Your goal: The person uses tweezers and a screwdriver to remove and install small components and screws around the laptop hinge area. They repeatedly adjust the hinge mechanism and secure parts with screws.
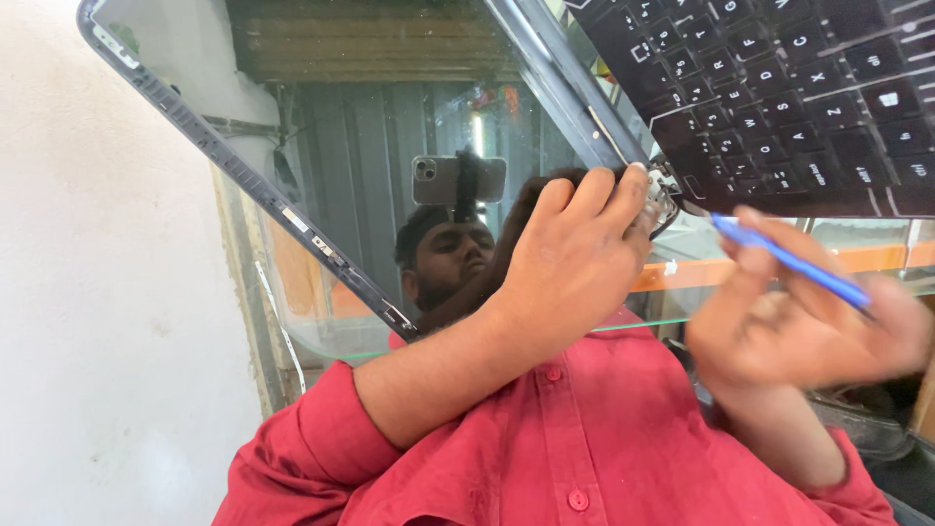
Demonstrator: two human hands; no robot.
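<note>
The laptop (545,107) stands open at top centre, its hinge (660,200) between the glossy screen (370,175) on the left and the keyboard (779,97) on the right. The left hand (575,263) grips the hinge corner, fingers curled over it. The right hand (808,326), blurred, pinches a blue tool (789,261) just below the keyboard's near edge. A white wall (97,292) closes the left; a red shirt (584,438) fills the near side.

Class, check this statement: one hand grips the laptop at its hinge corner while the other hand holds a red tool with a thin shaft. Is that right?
Not quite. The head view shows the tool is blue, not red. The rest holds: the left hand grips the laptop at its hinge corner, and the right hand holds the thin tool.
</note>
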